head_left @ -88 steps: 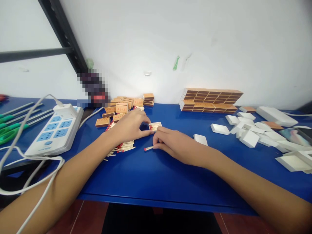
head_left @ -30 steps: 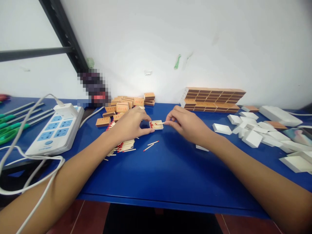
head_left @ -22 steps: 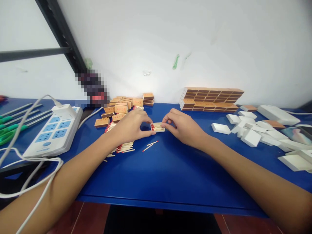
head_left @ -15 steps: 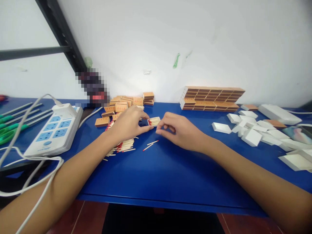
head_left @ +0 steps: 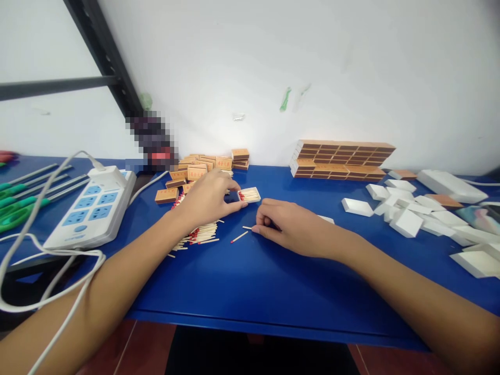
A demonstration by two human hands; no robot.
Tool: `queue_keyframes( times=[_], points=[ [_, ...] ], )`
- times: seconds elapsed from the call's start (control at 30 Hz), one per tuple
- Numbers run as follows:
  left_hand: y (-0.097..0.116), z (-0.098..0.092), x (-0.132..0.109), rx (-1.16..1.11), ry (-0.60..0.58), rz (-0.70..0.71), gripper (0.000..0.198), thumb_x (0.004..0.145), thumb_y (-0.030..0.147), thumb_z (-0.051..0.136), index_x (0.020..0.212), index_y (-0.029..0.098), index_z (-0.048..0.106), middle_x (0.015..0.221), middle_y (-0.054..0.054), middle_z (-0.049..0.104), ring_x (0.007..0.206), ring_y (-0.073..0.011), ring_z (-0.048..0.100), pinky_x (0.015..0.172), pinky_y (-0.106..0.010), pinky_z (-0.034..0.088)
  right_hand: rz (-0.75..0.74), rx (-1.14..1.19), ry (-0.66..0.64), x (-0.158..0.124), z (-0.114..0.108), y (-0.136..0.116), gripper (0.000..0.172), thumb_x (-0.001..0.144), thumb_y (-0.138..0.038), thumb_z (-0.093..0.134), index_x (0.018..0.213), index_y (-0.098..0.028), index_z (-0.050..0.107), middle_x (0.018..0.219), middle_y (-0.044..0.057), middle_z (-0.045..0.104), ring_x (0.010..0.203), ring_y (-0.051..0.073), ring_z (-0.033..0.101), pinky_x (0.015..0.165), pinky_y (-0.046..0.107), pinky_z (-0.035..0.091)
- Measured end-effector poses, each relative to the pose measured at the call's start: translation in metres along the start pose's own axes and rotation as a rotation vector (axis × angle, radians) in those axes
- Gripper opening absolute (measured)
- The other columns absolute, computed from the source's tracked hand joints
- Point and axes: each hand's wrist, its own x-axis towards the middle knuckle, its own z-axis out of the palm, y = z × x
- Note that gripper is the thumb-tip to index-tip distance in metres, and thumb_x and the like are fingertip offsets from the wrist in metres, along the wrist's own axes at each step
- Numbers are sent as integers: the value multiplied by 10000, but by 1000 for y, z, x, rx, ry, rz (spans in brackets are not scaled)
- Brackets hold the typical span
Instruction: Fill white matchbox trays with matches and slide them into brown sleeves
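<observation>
A small white matchbox tray (head_left: pixel 253 201) filled with red-tipped matches lies on the blue table. My left hand (head_left: pixel 211 195) grips its left end between thumb and index finger. Just in front and to the right, my right hand (head_left: pixel 289 224) is closed, its thumb and finger pinching the end of a match (head_left: pixel 247 227) at the table surface. Another loose match (head_left: pixel 239 237) lies beside it. Under and in front of my left wrist spreads a heap of matches (head_left: pixel 203 234), partly hidden by the hand. A white tray (head_left: pixel 327 220) peeks out behind my right wrist.
Orange matchboxes (head_left: pixel 197 171) are piled at the back left, and a neat stack of matchboxes (head_left: pixel 344 156) stands against the wall. White empty trays (head_left: pixel 406 221) lie heaped at right. A power strip (head_left: pixel 89 213), cables and green-handled tools (head_left: pixel 19 208) occupy the left.
My right hand has moved from beside the tray down toward the front, onto one of the two loose matches. My left hand stays at the tray. The view has shifted slightly.
</observation>
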Motion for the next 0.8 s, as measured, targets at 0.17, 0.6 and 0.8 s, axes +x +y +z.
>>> queue_keyframes(
  times=[0.17, 0.6, 0.8],
  points=[
    [2, 0, 1, 9, -8, -2, 318, 933, 485, 761, 1018, 180, 794, 1015, -102, 745, 1060, -310, 629, 907, -440, 482, 44, 7, -8, 0, 1, -8, 312, 1043, -390, 603, 783, -219, 595, 804, 14, 659, 695, 164, 547, 652, 314, 366],
    [0, 1, 0, 6, 6, 8, 321, 926, 466, 777, 1035, 164, 796, 1023, -105, 756, 1069, -310, 631, 915, -438, 491, -173, 142, -65, 4, -3, 12, 123, 1035, -188, 558, 972, -213, 661, 1039, 40, 620, 824, 156, 565, 767, 306, 454],
    [1, -1, 0, -6, -1, -14, 301, 921, 465, 785, 1016, 180, 804, 1013, -101, 747, 1068, -310, 636, 889, -427, 490, -207, 205, -148, 1, -12, 12, 184, 1029, -165, 543, 1116, -242, 686, 1104, 48, 655, 920, 177, 603, 821, 324, 479]
  ],
)
